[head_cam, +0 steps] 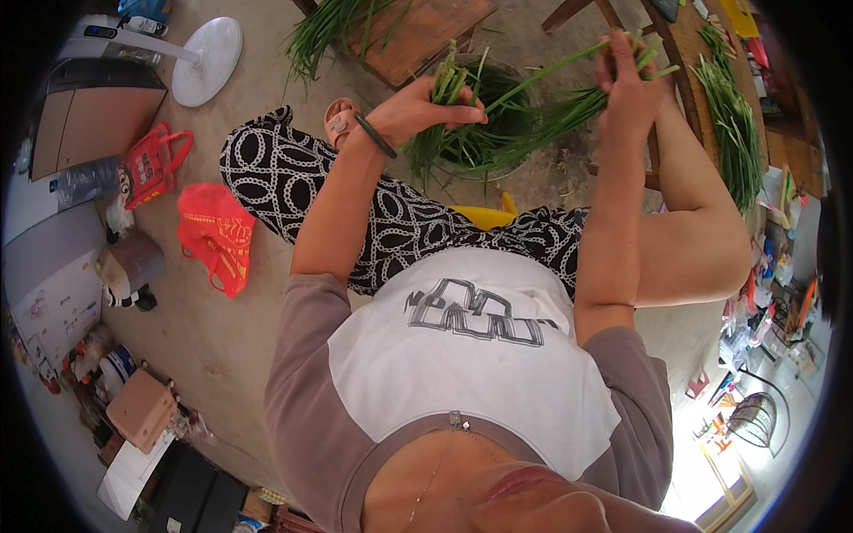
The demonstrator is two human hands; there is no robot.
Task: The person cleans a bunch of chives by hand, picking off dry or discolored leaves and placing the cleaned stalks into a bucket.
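My left hand (416, 110), with a dark bangle at its wrist, grips a bunch of green garlic chives (450, 83), its cut stem ends up and its leaves hanging down. My right hand (630, 80) is slightly blurred and closed around another bunch of chives (573, 110), whose leaves trail left over a round container. One long stalk (546, 72) stretches between both hands. Below them stands the round container (490, 176) with loose green leaves in it; its far side is partly hidden by my hands and the chives.
Chives (320, 40) hang over a wooden stool (413, 40) ahead. More chives (730, 126) lie along a wooden table (690, 86) at right. A white round stand base (206, 63), a red bag (220, 233) and a second red bag (150, 170) are on the left.
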